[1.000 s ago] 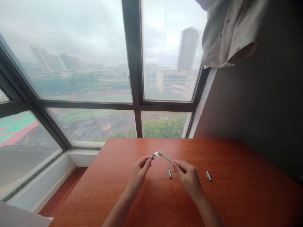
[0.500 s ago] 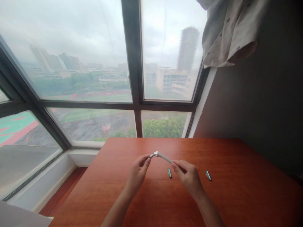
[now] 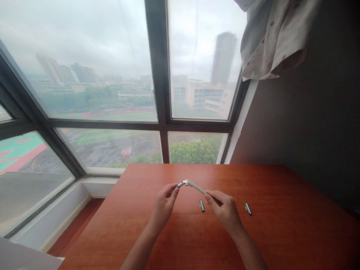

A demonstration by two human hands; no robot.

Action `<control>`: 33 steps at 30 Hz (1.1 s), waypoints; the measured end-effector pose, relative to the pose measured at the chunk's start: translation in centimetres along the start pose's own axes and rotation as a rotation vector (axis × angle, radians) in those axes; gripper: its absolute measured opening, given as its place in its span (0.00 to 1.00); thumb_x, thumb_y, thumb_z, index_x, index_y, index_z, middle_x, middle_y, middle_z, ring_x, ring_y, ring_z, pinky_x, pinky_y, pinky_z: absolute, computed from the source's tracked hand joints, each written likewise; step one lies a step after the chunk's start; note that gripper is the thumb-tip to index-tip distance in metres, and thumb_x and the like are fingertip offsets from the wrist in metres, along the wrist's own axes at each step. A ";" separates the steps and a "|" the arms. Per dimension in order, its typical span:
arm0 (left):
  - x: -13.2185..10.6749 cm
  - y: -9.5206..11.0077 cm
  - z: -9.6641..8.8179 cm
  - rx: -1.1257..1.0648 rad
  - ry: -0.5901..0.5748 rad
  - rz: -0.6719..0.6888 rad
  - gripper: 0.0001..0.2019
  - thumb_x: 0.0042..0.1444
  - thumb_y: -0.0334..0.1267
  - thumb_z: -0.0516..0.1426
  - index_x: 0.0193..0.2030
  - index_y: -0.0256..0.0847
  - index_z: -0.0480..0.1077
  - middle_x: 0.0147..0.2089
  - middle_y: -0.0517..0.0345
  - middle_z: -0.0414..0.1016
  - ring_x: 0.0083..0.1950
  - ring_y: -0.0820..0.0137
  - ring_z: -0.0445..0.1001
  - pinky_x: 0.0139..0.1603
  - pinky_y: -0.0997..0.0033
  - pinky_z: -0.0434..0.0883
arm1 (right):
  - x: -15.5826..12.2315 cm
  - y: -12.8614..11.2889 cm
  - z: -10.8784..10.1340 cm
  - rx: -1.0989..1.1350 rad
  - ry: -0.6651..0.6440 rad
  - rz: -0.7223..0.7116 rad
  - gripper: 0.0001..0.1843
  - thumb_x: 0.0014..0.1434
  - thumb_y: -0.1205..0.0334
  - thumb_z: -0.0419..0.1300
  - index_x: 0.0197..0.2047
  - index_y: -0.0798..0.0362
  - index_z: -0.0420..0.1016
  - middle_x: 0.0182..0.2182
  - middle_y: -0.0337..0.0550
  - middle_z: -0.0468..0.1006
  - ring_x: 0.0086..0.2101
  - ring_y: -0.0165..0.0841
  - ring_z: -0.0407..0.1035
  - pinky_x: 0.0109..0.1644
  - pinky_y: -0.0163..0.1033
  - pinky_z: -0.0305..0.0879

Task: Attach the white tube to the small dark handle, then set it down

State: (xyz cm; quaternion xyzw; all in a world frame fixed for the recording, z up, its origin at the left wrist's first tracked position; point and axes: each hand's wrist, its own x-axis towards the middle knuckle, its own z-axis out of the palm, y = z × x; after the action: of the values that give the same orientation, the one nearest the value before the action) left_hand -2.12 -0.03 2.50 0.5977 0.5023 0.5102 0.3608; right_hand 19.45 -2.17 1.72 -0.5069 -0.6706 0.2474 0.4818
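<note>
Both my hands hold one thin light-grey razor-like handle [image 3: 195,185] with a metal head at its left end, raised just above the red-brown wooden table [image 3: 281,232]. My left hand [image 3: 164,204] pinches the metal head end with closed fingertips. My right hand [image 3: 223,210] grips the other end of the handle, fingers curled round it. A small green cartridge [image 3: 201,205] lies on the table between my hands. A second green cartridge [image 3: 248,209] lies to the right of my right hand.
A large dark-framed window [image 3: 161,93] stands beyond the table's far edge, looking out on buildings and sports fields. A pale cloth [image 3: 270,41] hangs at the upper right beside a dark wall [image 3: 315,123]. A white sill [image 3: 64,213] runs along the left.
My left hand has shifted slightly left and the handle's metal end dipped a little; otherwise both hands stay in place on the handle.
</note>
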 end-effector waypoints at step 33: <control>0.2 -0.8 -0.1 0.162 -0.038 0.121 0.15 0.58 0.46 0.53 0.43 0.39 0.75 0.39 0.50 0.80 0.38 0.62 0.76 0.37 0.69 0.71 | 0.0 0.7 0.0 -0.084 -0.004 -0.046 0.14 0.62 0.57 0.54 0.37 0.54 0.79 0.29 0.44 0.79 0.29 0.34 0.72 0.32 0.33 0.63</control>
State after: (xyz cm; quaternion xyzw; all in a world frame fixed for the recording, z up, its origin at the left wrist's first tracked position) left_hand -2.41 0.32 1.78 0.6636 0.4981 0.4773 0.2894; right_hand 19.74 -1.95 1.12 -0.5106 -0.6930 0.2088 0.4641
